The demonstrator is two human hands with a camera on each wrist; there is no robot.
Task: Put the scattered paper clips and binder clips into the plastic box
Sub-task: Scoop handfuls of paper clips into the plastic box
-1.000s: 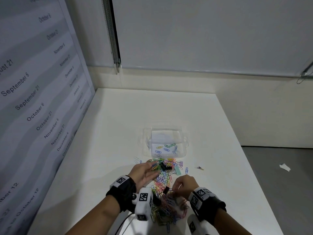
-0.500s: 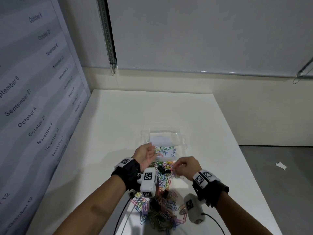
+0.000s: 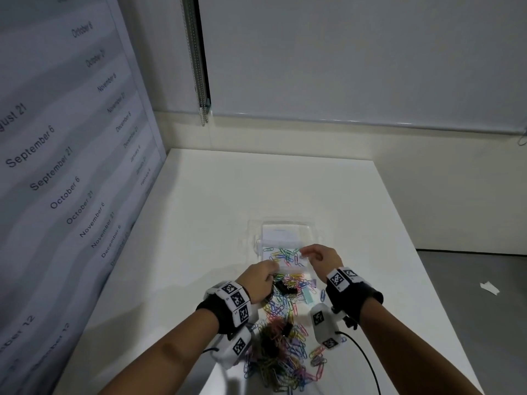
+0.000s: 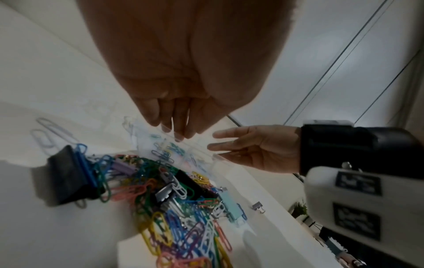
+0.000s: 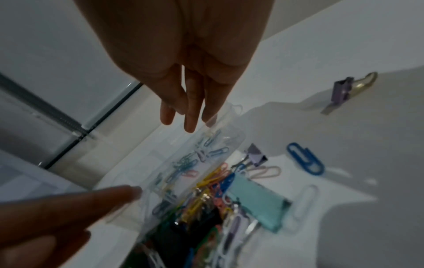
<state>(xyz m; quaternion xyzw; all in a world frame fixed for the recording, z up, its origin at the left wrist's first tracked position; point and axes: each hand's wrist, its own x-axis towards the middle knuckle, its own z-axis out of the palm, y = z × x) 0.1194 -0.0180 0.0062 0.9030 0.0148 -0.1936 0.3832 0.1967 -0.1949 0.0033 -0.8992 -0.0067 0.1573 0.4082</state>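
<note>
Both hands hover over the plastic box (image 3: 286, 238), right hand (image 3: 320, 256) and left hand (image 3: 256, 279) with grip spread, holding nothing; a careless sweep could knock the light box off the worktop (image 3: 199, 209).

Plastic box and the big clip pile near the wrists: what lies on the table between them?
In the head view, more scattered paper clips, a black binder clip and a light blue clip cover the stretch between the plastic box and the pile.
</note>
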